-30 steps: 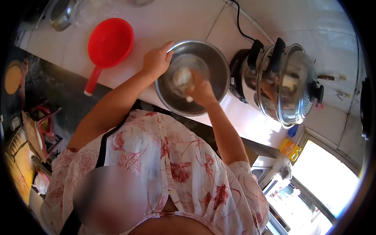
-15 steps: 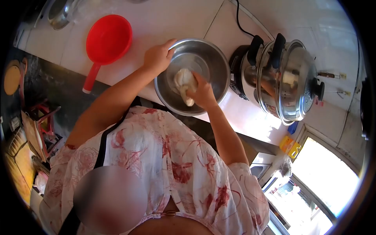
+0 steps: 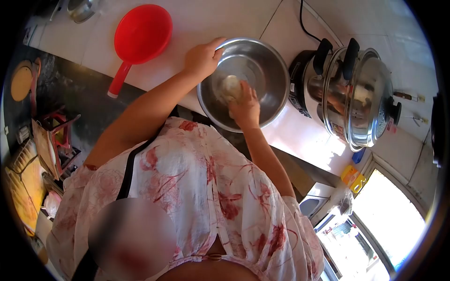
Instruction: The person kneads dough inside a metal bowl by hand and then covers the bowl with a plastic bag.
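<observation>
A wide stainless steel bowl stands on the counter in front of me. My left hand is closed over its upper left rim, thumb on the inner side. Inside the bowl lies a pale, soft lump of dough, left of the middle. My right hand reaches in from below and bears on the dough, its fingers wrapped over the right side. Part of the lump is hidden beneath that palm.
To the left lies a red plastic ladle, its handle over the counter edge. Close on the bowl's right stands a lidded steel steamer pot on a black base with a cord. A yellow package sits near the window.
My right hand has shifted further over the dough and covers more of it. The dough looks shorter and more bunched. My left hand stays on the rim; the whole view has shifted slightly.
</observation>
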Demonstrator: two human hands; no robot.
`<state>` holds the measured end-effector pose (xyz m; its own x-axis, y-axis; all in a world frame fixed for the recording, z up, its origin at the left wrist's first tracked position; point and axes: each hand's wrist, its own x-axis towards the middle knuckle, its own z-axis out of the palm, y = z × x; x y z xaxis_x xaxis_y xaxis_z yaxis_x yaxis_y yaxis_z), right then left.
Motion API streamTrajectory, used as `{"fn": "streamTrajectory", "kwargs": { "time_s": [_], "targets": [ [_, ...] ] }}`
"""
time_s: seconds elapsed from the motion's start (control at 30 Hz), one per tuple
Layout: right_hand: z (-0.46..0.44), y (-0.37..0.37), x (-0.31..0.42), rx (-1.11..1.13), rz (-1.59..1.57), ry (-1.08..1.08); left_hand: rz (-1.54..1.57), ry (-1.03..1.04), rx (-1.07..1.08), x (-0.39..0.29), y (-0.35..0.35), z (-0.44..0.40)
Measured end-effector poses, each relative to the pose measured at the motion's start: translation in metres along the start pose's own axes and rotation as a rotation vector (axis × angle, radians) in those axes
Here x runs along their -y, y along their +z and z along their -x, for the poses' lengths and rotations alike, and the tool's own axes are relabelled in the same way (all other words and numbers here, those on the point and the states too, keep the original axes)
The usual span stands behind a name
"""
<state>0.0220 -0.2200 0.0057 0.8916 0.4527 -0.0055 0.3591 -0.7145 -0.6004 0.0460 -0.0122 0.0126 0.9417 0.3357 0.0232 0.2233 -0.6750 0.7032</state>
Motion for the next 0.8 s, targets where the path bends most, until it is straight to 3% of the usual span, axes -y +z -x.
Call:
{"fn": "streamTrajectory", "kwargs": {
  "time_s": [0.17, 0.3, 0.37, 0.47, 0.5, 0.6, 0.73, 0.8],
  "targets": [
    [-0.032, -0.001, 0.019, 0.246, -0.262, 0.246, -0.018, 0.040, -0.012, 0.002, 0.000, -0.001],
    [-0.054, -0.031, -0.005, 0.289, -0.142, 0.102, -0.036, 0.071, -0.037, 0.006, 0.003, -0.001],
    [-0.060, -0.037, -0.005, 0.344, -0.077, 0.132, -0.044, 0.049, -0.009, 0.004, 0.002, -0.001],
    [-0.051, -0.012, -0.023, 0.394, 0.031, -0.158, -0.048, 0.041, -0.013, 0.003, 0.001, -0.002],
    [-0.044, -0.015, -0.011, 0.397, 0.029, -0.159, -0.043, 0.052, -0.033, 0.004, 0.001, 0.000],
    [-0.035, -0.029, 0.026, 0.672, 0.220, -0.130, -0.037, 0.021, -0.005, 0.001, 0.000, 0.000],
    [-0.040, -0.008, 0.030, 0.586, 0.236, -0.069, -0.052, -0.015, 0.036, -0.002, -0.001, 0.000],
    [-0.029, 0.011, 0.033, 0.327, 0.366, -0.251, -0.013, -0.012, 0.000, 0.000, 0.000, 0.001]
  ]
}}
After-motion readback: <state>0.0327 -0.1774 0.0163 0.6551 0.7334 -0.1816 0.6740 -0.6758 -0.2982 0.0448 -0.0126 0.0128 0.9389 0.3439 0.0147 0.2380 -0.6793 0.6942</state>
